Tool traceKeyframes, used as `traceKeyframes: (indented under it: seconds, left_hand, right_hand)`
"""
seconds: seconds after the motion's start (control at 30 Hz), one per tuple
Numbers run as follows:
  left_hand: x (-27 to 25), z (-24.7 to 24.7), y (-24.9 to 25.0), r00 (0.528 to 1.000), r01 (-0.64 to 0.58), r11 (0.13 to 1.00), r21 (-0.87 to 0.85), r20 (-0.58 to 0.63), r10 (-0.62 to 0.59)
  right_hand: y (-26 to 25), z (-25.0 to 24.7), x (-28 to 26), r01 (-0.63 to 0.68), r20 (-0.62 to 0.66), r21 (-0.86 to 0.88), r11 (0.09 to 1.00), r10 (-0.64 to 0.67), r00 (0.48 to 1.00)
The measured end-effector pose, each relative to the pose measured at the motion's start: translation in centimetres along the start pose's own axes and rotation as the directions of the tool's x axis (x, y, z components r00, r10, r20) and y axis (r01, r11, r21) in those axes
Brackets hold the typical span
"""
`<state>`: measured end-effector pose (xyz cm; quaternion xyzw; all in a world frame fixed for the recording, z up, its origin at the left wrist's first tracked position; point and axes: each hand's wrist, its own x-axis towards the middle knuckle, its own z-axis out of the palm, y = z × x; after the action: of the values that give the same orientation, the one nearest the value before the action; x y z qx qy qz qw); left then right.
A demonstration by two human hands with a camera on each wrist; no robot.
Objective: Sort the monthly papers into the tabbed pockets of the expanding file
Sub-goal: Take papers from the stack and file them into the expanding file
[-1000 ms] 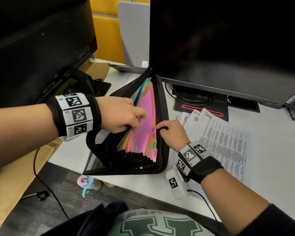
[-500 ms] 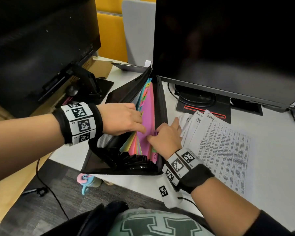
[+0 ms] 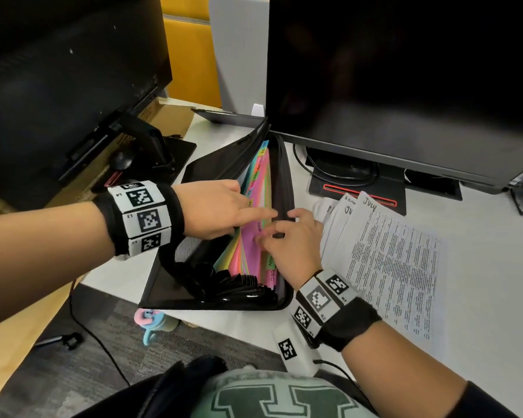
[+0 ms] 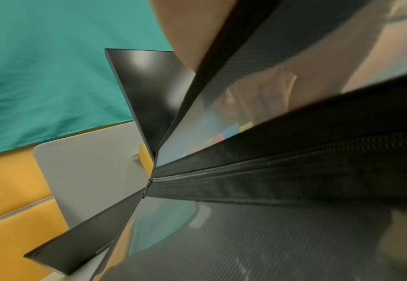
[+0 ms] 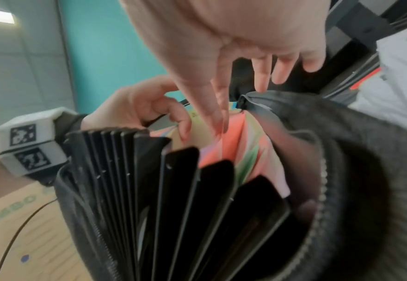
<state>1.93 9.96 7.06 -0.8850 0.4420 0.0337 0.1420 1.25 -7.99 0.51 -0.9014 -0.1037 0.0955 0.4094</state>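
A black expanding file (image 3: 163,285) lies open on the white desk, its coloured dividers (image 3: 254,236) showing tabs such as NOV and DEC. My left hand (image 3: 242,212) reaches in from the left, fingers hooked over the front dividers and index finger stretched across their tops. My right hand (image 3: 272,233) comes over the right rim with straight fingers on the pink divider. In the right wrist view its fingertips (image 5: 219,127) dip between two dividers, beside the left hand (image 5: 149,110). The monthly papers (image 3: 390,267) lie fanned to the right; the top one reads July.
A large dark monitor (image 3: 405,70) and its stand (image 3: 357,188) rise just behind the file and papers. A second monitor (image 3: 58,79) stands at the left over a cardboard box (image 3: 169,116). The desk's front edge runs under the file; a child's bottle (image 3: 151,324) lies on the floor.
My right hand left the file's right rim and moved onto the dividers, its fingers now working between them. My left hand slid further right across the divider tops.
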Motion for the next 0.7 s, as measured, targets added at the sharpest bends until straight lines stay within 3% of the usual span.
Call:
traceKeyframes:
  seconds: [0.07,0.13,0.23,0.27,0.33,0.43,0.6,0.7]
  left_hand:
    - [0.7,-0.8,0.2,0.965,0.103,0.995,-0.008,0.244,-0.098]
    - [1.3,-1.1,0.1,0.939,0.103,0.994,0.025,0.328,-0.106]
    - [0.7,-0.9,-0.5,0.915,0.079,0.995,0.055,0.392,-0.094]
    - [0.2,-0.6,-0.6,0.929,0.068,0.997,0.048,0.361,-0.080]
    - [-0.9,-0.2,-0.9,0.987,0.002,1.000,0.017,0.160,-0.005]
    - [-1.7,0.4,-0.7,0.998,-0.048,0.998,0.027,0.048,0.047]
    - [-2.0,0.9,-0.5,0.999,-0.049,0.999,0.007,-0.011,0.049]
    - [-2.1,1.1,-0.4,1.000,-0.026,1.000,0.009,-0.016,0.026]
  right_hand:
    - [-0.9,0.1,-0.3,0.107,-0.040,0.070,0.992,-0.104,0.994]
    - [-1.4,0.1,-0.4,0.132,0.027,0.183,0.974,-0.139,0.990]
    - [-1.3,-0.2,-0.3,-0.010,0.185,0.332,0.943,-0.055,0.981]
    - [-1.0,0.0,0.0,-0.072,0.216,0.347,0.935,-0.005,0.976]
    - [-0.6,0.5,0.6,-0.158,0.255,0.321,0.934,0.075,0.964]
    - [-0.6,1.6,1.2,-0.217,0.334,0.257,0.942,0.124,0.934]
    - [-2.0,2.2,1.9,-0.137,0.398,-0.056,0.989,0.148,0.905]
    - [-3.0,2.3,1.7,-0.030,0.365,-0.254,0.967,0.125,0.923]
